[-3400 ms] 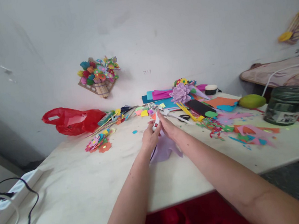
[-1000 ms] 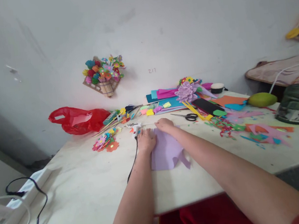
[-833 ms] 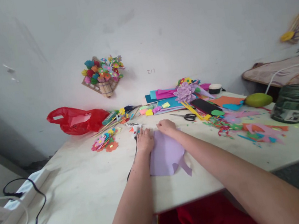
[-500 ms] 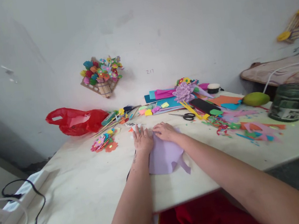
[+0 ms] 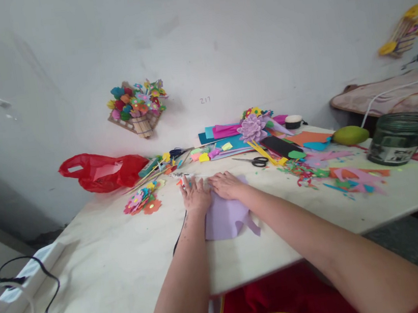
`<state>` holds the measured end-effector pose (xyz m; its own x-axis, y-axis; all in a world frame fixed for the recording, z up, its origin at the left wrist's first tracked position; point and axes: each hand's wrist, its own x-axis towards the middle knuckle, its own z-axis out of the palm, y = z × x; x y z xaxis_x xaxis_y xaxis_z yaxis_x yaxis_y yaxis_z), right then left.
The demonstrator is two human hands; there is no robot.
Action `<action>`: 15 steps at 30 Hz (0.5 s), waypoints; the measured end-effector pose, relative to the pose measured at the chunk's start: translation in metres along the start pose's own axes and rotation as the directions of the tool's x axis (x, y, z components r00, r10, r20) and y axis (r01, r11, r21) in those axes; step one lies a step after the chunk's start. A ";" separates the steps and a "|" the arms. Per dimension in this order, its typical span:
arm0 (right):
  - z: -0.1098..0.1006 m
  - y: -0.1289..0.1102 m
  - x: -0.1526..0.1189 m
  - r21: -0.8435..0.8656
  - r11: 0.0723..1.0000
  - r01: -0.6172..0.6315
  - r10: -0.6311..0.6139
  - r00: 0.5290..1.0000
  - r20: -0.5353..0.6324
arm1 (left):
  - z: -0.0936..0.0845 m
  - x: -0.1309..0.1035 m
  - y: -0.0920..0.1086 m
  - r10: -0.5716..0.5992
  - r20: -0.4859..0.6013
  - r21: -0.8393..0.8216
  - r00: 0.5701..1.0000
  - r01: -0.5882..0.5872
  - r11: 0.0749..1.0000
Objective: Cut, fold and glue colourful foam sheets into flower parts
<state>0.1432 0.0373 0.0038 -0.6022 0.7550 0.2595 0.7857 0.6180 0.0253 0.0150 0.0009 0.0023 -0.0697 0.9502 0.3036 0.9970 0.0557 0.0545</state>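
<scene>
A light purple craft sheet lies on the table, with a curved lower edge and a narrow strip hanging loose at its lower right corner. My left hand is laid flat at the sheet's upper left, fingers spread and pointing away from me. Beside it, my right hand rests palm down on the sheet's upper part, fingers stretched toward the left hand. The top edge of the sheet is covered by both hands. Beyond them lie a small silvery tool and black-handled scissors.
Foam flowers and a red plastic bag are at the left. Colourful scraps, a black phone-like slab, a green mango-like fruit and a glass jar stand right. A power strip with cables lies near left.
The view has turned slightly right, so everything appears shifted a little left. Both hands stay on the purple sheet in nearly the same pose.
</scene>
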 end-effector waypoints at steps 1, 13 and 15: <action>0.000 0.000 0.000 0.001 1.000 0.000 0.000 1.000 -0.003 | -0.001 -0.001 -0.001 -0.002 0.022 0.000 1.000 0.002 1.000; 0.006 0.003 -0.002 0.020 0.999 -0.045 0.047 0.996 -0.076 | -0.016 -0.005 -0.002 -0.014 0.139 0.035 0.990 0.010 0.999; 0.007 0.003 -0.002 0.023 0.997 -0.067 0.069 0.993 -0.098 | -0.015 -0.005 -0.002 0.016 0.092 0.023 0.996 -0.018 1.000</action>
<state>0.1456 0.0391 -0.0033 -0.5299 0.7708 0.3537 0.8208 0.5711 -0.0147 0.0125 -0.0081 0.0151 -0.0504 0.9753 0.2152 0.9986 0.0457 0.0267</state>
